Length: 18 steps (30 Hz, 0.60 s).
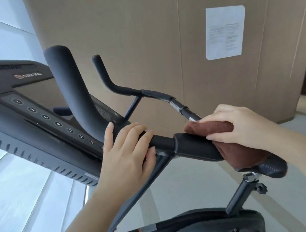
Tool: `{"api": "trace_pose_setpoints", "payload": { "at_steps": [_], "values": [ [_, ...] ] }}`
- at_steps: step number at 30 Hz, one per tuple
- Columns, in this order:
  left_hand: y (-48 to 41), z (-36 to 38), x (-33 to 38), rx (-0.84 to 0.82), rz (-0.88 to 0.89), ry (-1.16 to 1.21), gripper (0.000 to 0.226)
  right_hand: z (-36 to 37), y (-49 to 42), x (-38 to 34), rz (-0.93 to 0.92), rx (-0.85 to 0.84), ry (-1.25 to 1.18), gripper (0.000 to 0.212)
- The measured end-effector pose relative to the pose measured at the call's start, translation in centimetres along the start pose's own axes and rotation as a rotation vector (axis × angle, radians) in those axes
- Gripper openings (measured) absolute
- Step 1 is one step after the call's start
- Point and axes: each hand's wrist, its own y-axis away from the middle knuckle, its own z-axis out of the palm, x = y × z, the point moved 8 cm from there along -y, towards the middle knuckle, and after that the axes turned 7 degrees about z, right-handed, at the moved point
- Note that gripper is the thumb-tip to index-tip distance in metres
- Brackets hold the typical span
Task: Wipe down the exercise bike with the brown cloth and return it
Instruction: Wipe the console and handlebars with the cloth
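The exercise bike's black handlebar [162, 142] runs across the middle of the view, with two upright padded horns [69, 83] behind it. My left hand [127, 148] is wrapped around the bar near its centre. My right hand [238, 125] presses the brown cloth [233, 151] around the padded grip on the bar's right side. The cloth hangs down over the grip's end. The black saddle [271, 167] shows just below the cloth on its post.
A black treadmill console [35, 117] with numbered buttons sits close on the left, touching distance from the handlebar. A tan wall [139, 32] with a white paper sheet [224, 32] stands behind. Bright windows fill the left. A dark bag [198, 228] lies at the bottom.
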Motion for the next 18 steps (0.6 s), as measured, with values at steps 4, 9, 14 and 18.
{"api": "trace_pose_setpoints", "payload": {
  "at_steps": [4, 9, 14, 18],
  "values": [
    [-0.3, 0.6, 1.2, -0.028, -0.103, -0.004, 0.03, -0.6, 0.0, 2.2, -0.039, -0.053, -0.031, 0.033],
    [-0.5, 1.1, 2.2, -0.086, -0.185, -0.036, 0.035, -1.8, -1.1, -2.1, -0.15, 0.039, -0.33, 0.034],
    [-0.3, 1.1, 2.6, -0.138, -0.121, -0.128, 0.033, 2.6, -0.4, -6.5, -0.232, 0.09, 0.02, 0.044],
    [-0.1, 1.1, 2.7, -0.17, -0.079, -0.137, 0.034, 2.0, 0.3, -2.0, -0.115, 0.09, -0.087, 0.038]
  ]
}}
